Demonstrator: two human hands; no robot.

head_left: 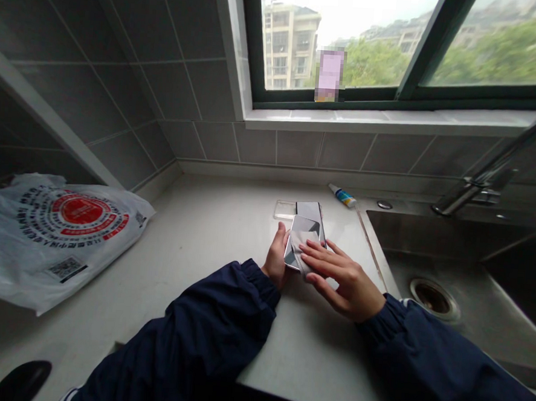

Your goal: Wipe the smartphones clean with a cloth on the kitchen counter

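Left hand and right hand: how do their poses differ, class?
The left hand grips the phone by its side; the right hand presses a pale cloth against its face. The left hand is partly hidden behind the phone; the right hand lies on top, extended. Both emerge from dark blue sleeves.

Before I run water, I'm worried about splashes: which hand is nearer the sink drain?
Right. The right hand is on the cloth over the phone, left of the sink drain; the left hand holds the phone's left edge, farther from the drain.
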